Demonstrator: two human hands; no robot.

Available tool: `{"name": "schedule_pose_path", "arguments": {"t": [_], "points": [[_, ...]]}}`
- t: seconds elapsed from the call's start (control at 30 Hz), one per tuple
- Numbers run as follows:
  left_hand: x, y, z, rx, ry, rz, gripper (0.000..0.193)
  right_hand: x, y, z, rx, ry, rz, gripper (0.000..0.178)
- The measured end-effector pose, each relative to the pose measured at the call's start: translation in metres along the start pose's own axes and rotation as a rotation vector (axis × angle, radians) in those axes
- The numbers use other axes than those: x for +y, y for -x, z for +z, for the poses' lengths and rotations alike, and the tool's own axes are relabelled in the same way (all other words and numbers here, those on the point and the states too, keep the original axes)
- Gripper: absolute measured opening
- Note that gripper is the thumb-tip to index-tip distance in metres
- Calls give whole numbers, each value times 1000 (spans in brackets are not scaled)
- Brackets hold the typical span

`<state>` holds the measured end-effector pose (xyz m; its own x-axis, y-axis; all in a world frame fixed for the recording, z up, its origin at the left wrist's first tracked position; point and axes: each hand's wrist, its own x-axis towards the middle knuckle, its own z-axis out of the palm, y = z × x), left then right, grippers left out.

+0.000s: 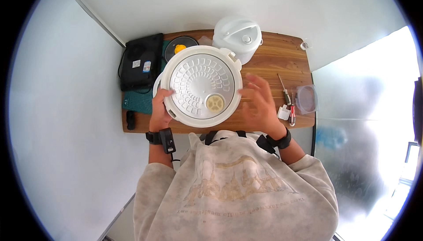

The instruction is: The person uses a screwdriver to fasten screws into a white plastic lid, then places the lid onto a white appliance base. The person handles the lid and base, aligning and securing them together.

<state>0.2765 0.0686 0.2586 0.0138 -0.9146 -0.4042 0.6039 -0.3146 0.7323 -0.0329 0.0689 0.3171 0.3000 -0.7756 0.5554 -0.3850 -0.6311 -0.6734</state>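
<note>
A round white rice cooker lid is held up over the near middle of the table, its silvery dimpled inner plate facing me. A round yellowish vent cap sits low on the right of that plate. My left hand grips the lid's left rim, thumb on the front and the other fingers hidden behind. Just right of the lid, my right hand is raised with fingers spread and partly blurred; it holds nothing. Its fingertips come close to the rim, and whether they touch I cannot tell. Another white curved edge shows behind the lid's left side.
Behind the lid stands a white rounded appliance with a top handle. At left, a black flat appliance rests on a green mat, beside a dark disc with a yellow piece. Two screwdrivers and a clear round cover lie right.
</note>
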Motion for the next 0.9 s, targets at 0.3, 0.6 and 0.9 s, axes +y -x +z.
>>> {"name": "schedule_pose_path", "arguments": {"t": [0.3, 0.6, 0.9], "points": [[-25, -7, 23, -77, -19, 48, 65, 43, -8, -4, -32, -543, 504, 43], [-12, -7, 64, -244, -222, 62, 70, 33, -20, -40, -99, -329, 314, 42], [2, 4, 122, -253, -801, 453, 75, 39, -29, -68, -87, -359, 262, 39]]}}
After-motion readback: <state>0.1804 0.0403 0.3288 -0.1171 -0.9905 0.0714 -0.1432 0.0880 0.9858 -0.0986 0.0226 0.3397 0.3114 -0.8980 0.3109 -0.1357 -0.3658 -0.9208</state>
